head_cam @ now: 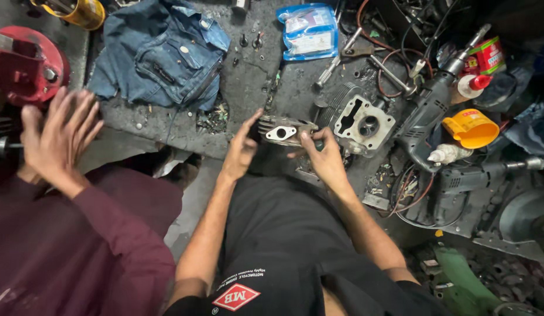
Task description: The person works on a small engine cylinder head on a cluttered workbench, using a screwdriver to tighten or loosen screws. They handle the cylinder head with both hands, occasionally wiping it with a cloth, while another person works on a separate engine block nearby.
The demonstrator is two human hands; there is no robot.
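A finned metal engine cylinder with a pale gasket face is held between both my hands just above my lap. My left hand grips its left end, thumb along the side. My right hand clamps the right end from below. A second engine part, a pale cylinder head with round and slotted holes, lies on the dirty floor just right of my right hand.
Another person in a maroon sleeve sits at left, their hand raised near a red machine part. A denim jacket, blue plastic packet, power drills, an orange funnel, wrenches and cables crowd the floor.
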